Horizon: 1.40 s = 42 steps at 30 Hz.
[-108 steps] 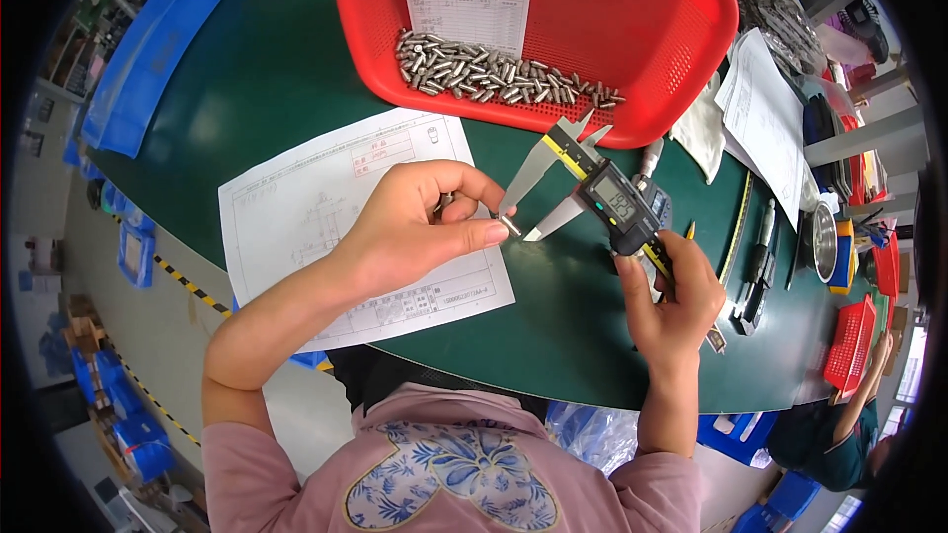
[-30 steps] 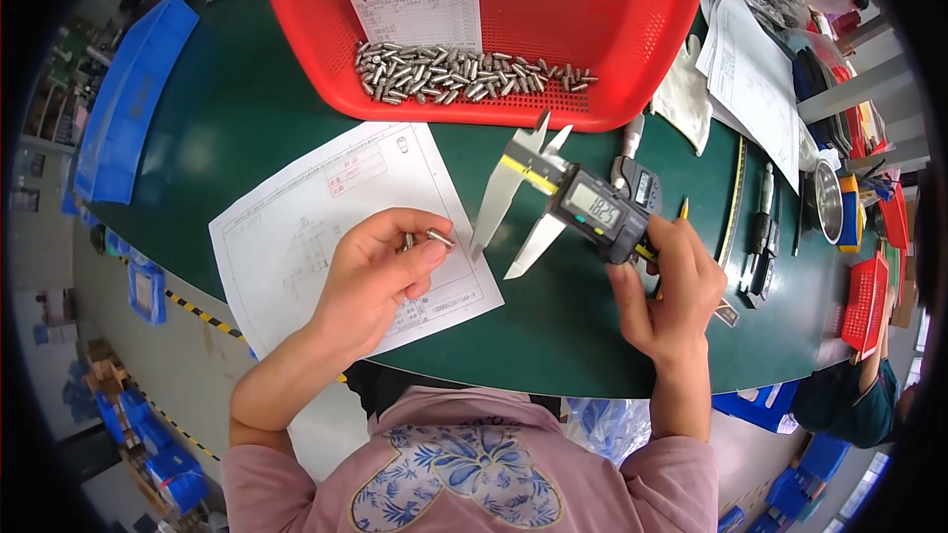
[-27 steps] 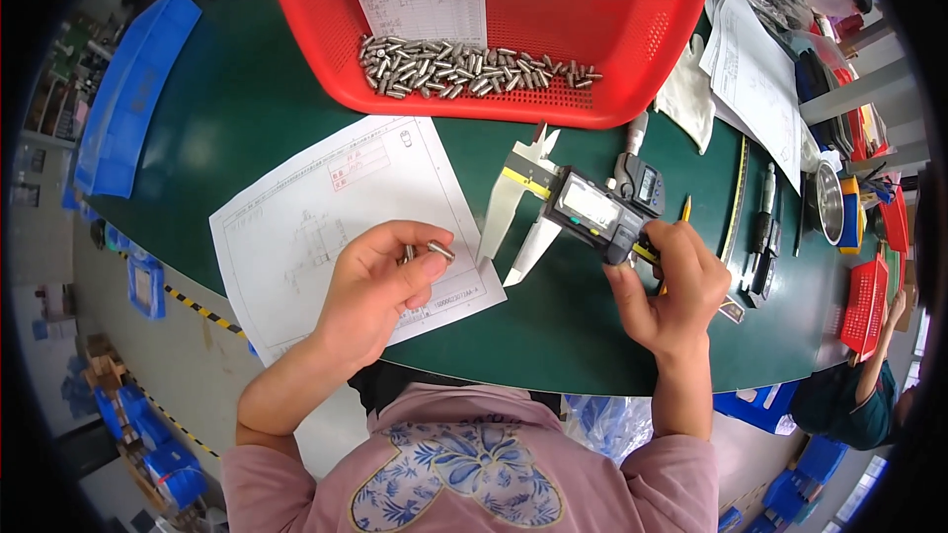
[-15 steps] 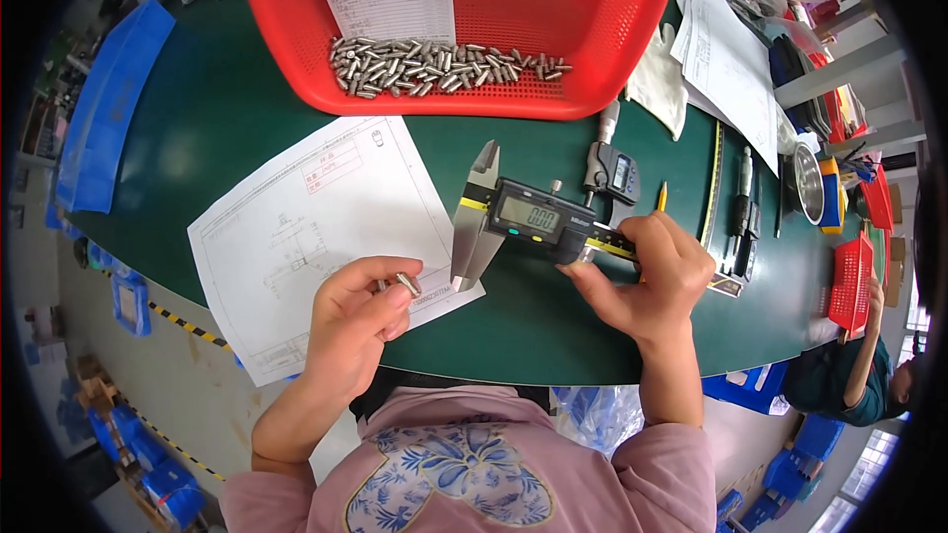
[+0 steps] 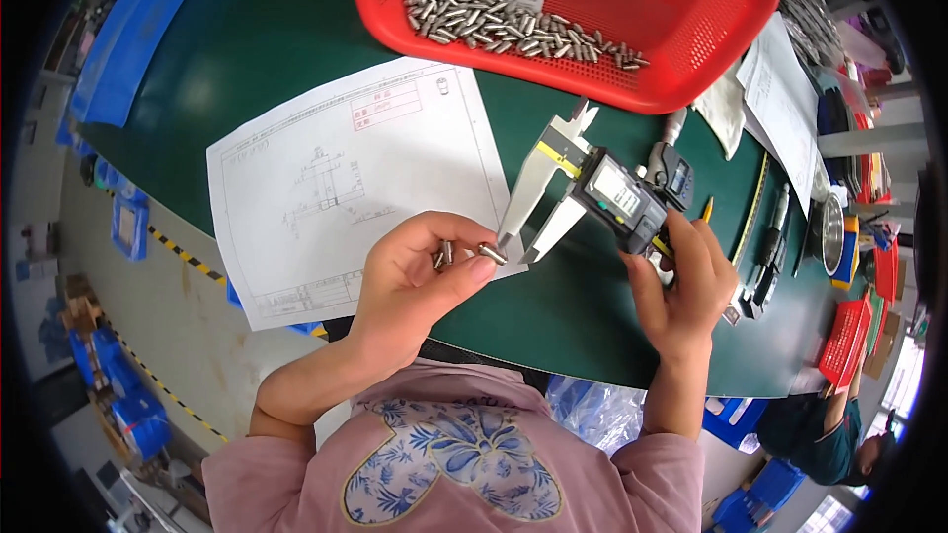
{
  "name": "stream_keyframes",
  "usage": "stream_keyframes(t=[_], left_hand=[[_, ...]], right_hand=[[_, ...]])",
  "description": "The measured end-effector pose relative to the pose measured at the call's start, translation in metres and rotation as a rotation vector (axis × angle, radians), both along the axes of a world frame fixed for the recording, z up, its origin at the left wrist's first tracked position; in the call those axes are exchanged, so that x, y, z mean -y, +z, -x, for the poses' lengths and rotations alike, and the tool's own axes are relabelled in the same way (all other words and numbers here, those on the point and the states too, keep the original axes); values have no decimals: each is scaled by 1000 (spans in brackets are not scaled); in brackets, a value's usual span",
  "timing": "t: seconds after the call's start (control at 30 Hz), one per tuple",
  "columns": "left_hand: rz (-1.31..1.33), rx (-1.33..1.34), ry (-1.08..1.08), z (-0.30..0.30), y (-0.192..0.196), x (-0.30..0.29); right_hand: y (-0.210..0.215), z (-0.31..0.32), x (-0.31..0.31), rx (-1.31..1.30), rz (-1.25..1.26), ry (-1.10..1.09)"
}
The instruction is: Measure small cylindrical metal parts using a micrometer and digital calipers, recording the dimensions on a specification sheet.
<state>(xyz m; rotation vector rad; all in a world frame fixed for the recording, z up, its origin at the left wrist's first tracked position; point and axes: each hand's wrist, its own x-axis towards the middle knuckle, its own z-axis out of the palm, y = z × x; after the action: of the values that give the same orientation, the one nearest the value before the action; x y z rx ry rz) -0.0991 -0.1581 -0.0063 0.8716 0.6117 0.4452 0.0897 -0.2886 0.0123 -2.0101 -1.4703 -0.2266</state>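
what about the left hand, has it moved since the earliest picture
Yes: judged against the red basket, the left hand has moved away from it, toward the person's body; the printed sheet shows the same.

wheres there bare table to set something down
The widest bare patch of the green table lies between the blue tray, red basket and drawing sheet. Another lies along the near edge, between the left hand and right hand. It is crowded right of the caliper: micrometer, pencil, loose papers, metal bowl.
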Motion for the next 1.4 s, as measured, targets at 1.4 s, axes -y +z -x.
stream_keyframes(t=[1.4], left_hand=[[273,89,-96,-3,6,-6]], right_hand=[[-8,2,-4,2,5,62]])
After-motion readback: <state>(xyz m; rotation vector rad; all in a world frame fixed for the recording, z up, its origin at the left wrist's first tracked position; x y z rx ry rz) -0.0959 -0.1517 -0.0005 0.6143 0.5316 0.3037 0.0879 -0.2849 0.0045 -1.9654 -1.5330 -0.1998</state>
